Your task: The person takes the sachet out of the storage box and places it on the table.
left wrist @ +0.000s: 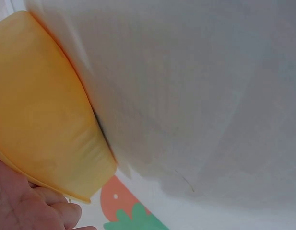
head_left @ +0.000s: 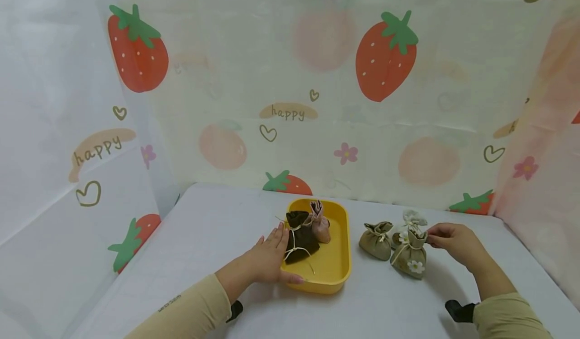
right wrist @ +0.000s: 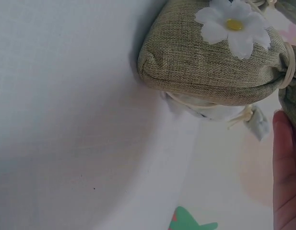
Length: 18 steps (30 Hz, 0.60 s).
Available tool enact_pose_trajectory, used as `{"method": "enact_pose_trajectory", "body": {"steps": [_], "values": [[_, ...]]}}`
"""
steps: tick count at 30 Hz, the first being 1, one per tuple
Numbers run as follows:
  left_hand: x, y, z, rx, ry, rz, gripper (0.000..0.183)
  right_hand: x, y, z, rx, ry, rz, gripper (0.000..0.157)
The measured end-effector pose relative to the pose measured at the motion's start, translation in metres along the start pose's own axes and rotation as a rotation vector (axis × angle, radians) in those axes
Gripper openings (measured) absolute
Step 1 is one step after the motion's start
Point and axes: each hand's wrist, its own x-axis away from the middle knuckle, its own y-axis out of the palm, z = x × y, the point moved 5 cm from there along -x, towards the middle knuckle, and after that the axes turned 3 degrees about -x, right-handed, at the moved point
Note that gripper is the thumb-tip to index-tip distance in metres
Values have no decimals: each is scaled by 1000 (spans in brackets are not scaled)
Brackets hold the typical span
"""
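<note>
My left hand (head_left: 268, 257) rests on the left rim of a yellow plastic bin (head_left: 340, 276), fingers extended along it and thumb spread toward the front corner. The bin's outer wall (left wrist: 47, 105) fills the left of the left wrist view. Inside the bin lie a dark brown drawstring pouch (head_left: 301, 241) and a small pink one (head_left: 321, 230). At the right, my right hand (head_left: 459, 243) pinches the gathered top of a grey-green drawstring pouch (head_left: 410, 261) with a white daisy (right wrist: 236, 24). That pouch stands on the table.
Beside the daisy pouch stands an olive drawstring pouch (head_left: 377, 243). A white pouch (head_left: 414, 219) stands behind, partly hidden. All are on a white-covered table (head_left: 226, 213), with fruit-printed sheets (head_left: 281, 77) hanging at the back and sides.
</note>
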Motion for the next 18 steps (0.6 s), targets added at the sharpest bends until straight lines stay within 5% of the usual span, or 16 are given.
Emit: {"method": "enact_pose_trajectory", "body": {"steps": [11,18], "values": [[2,-2,1,7,1,0,124,2,-10,-4,94,-39,64,43],[1,0,1,0,2,-1,124,6,-18,-10,44,-52,93,46]]}}
